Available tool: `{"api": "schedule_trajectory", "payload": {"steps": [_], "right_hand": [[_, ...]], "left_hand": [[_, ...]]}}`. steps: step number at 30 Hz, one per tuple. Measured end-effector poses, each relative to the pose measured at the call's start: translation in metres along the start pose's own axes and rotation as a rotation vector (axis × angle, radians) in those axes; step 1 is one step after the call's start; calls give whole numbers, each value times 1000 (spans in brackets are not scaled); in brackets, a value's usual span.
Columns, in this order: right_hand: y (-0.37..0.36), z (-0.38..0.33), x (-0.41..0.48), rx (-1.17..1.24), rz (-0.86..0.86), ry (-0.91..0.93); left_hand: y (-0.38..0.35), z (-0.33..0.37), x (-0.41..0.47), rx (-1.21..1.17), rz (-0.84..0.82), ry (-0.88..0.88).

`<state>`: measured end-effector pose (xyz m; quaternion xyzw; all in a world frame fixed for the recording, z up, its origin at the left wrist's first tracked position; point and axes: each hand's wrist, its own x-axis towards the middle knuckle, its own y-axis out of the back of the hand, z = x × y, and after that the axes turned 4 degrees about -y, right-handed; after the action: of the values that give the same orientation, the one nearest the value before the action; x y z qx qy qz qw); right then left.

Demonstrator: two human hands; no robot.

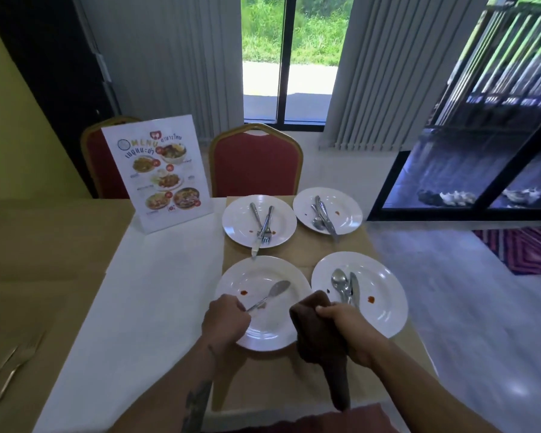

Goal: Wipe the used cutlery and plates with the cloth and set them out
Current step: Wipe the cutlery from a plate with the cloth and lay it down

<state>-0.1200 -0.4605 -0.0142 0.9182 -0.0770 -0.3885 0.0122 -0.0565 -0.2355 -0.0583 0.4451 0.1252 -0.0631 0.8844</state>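
At the near edge of the bench (156, 292), the right hand (347, 326) has its grip closed round a brown cloth (319, 348), whose tail hangs below the fist. The left hand (224, 318) pinches the handle of a knife (272, 293); the blade lies ahead of the grip, over the near plate (263, 329). The farther plates (241, 220) carry cutlery.

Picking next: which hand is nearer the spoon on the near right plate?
Right. The right hand, gripping the cloth, sits just in front of the spoon; the left hand holds a utensil over the neighbouring plate.
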Motion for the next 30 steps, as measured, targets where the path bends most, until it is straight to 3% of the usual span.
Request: {"api": "schedule_trajectory", "payload": {"steps": [4,8,14,22,27,30], "right_hand": [[-15,-3,19,37,66,-28],[-36,-10,25,235,-16,-22],[-71,-20,20,326,-57,142],[-107,-42,-9,209,240,459],[-145,-42,-23,370,243,424],[-174,-36,-36,398,97,383]], "left_hand": [[12,5,-2,-218,-4,56],[26,11,-18,-426,-93,5],[53,7,-41,-460,-223,-44],[100,-30,-53,-443,-410,-169],[127,-53,-54,-422,-461,-201],[140,-73,-57,-446,-463,-197]]}}
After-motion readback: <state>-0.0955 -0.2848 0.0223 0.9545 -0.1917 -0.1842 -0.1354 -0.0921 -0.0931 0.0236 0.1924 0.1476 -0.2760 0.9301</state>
